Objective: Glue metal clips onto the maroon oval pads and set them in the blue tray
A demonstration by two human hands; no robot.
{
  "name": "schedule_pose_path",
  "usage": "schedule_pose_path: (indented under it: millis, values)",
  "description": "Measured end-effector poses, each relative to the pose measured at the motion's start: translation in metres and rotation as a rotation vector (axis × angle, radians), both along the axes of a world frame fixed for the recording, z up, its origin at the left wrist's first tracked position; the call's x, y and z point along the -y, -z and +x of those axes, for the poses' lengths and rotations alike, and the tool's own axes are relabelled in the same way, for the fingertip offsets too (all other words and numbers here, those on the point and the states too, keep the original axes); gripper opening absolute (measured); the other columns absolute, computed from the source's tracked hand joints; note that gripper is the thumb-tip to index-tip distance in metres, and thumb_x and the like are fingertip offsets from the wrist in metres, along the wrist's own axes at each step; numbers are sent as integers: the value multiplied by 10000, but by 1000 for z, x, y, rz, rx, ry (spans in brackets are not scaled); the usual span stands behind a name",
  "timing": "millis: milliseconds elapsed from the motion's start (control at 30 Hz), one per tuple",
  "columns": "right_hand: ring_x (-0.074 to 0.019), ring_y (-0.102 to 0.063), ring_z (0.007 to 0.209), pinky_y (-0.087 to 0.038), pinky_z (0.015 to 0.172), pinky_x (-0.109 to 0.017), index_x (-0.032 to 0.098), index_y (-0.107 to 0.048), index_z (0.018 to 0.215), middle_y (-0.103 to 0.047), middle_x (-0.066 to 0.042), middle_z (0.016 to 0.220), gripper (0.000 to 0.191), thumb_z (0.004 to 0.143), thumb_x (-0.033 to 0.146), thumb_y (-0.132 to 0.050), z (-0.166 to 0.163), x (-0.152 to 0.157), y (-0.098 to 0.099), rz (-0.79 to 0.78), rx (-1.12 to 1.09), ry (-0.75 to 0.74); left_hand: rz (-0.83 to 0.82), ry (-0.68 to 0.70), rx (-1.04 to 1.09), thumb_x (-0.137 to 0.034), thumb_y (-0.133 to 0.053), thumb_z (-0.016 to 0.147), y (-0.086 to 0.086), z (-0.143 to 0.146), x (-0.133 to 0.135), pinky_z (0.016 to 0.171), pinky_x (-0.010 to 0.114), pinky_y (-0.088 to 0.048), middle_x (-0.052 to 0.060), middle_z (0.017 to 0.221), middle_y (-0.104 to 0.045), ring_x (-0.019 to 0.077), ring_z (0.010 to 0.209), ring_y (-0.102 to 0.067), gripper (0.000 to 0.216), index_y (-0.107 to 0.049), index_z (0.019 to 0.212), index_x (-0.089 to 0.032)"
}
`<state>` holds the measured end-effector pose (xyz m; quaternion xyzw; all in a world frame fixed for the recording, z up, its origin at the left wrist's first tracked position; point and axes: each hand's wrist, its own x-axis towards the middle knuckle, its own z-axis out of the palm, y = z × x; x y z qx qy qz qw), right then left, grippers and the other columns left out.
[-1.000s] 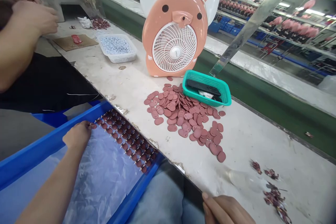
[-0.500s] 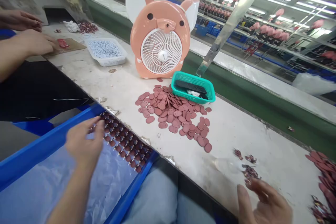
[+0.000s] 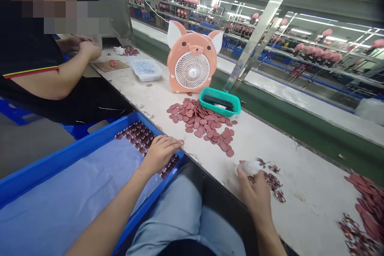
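Observation:
My right hand (image 3: 256, 190) is closed around a small translucent bottle (image 3: 247, 167), which lies tilted low over the white table. Beside it is a small heap of dark bits with metallic glints (image 3: 273, 184). My left hand (image 3: 162, 152) reaches over the near rim of the blue tray (image 3: 69, 148), its fingers stretched towards the table edge with nothing visible in them. Partly under that hand, rows of round dark-red pieces (image 3: 139, 134) line the tray's right end. A spread pile of flat reddish-brown oval pieces (image 3: 207, 122) lies on the table ahead, between my hands.
A pig-shaped fan (image 3: 192, 64) stands behind a green basket (image 3: 220, 108) holding a black object. A white tub (image 3: 146, 71) of speckled bits sits further left. A co-worker's arm (image 3: 64, 76) rests at the far left. More reddish pieces (image 3: 367, 200) lie at the right.
My left hand has moved right, from the tray's far rows towards the table edge. My right hand has moved left and taken hold of the bottle. The view has shifted, showing more of the co-worker.

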<state>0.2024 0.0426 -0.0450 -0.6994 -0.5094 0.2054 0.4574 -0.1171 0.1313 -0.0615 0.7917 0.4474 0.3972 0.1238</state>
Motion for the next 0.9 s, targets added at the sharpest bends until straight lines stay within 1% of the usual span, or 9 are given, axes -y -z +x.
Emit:
schedule_pose_path:
  millis: [100,167,233,367,500,600,700,800,900]
  values:
    - [-226,-613,803,-504,754,-383,202,-522,1088,-633,-64,937,440,899,599,-509,-17,19,-4,55,-172,-99,-44,-81,175,-287,-584,940,-4,15,20,916,443,-503,68,966,-829,257,904,-746,212,-792,975,-268]
    - [-173,-568,648,-496,608,-320,212,-517,1050,-599,-19,836,394,901,577,-535,-30,29,-10,37,-263,-171,-105,-136,301,-315,-589,946,-13,32,41,858,423,-555,97,969,-826,267,892,-761,216,-761,1039,-224]
    - [-138,-526,571,-465,538,-278,214,-539,996,-583,9,768,358,867,534,-631,-42,34,-19,-8,-328,-248,-225,-130,428,-324,-588,955,-25,52,65,774,384,-602,109,974,-825,270,888,-776,265,-694,1159,-191]
    - [-129,-552,653,-465,605,-255,204,-580,920,-608,11,776,311,786,412,-769,-56,29,-36,-73,-515,-442,-808,-75,875,-344,-819,775,-51,81,104,766,325,-614,78,880,-833,261,864,-780,300,-734,1026,-204]
    - [-109,-540,648,-445,605,-232,200,-574,915,-605,31,752,328,723,297,-823,-50,21,-41,-148,-735,-552,-1124,-32,1014,-371,-895,678,-64,91,115,625,197,-574,40,791,-814,182,764,-754,304,-771,898,-201]
    - [-98,-544,604,-441,572,-216,198,-572,903,-613,42,725,379,668,255,-863,-40,20,-44,-249,-820,-677,-1467,182,1078,-495,-850,704,-58,91,113,507,157,-543,56,750,-795,141,636,-726,380,-768,881,-169]
    - [-108,-572,587,-456,556,-217,198,-565,878,-625,37,699,327,712,274,-836,-34,21,-46,-326,-756,-826,-1727,396,1107,-461,-917,612,-41,94,110,442,141,-521,84,692,-780,130,532,-703,413,-737,801,-142]
    - [-112,-552,582,-453,551,-227,204,-554,955,-609,39,696,353,764,372,-797,-30,26,-44,-269,-654,-786,-1748,418,1149,-428,-966,519,-26,99,114,401,136,-488,84,645,-754,124,486,-669,445,-707,733,-137]
    - [-116,-508,589,-414,527,-222,226,-480,1164,-562,47,712,399,901,486,-631,-20,36,-41,-211,-512,-614,-1676,348,1271,-521,-887,634,-24,103,122,389,98,-428,21,622,-712,56,441,-570,436,-752,866,-178]
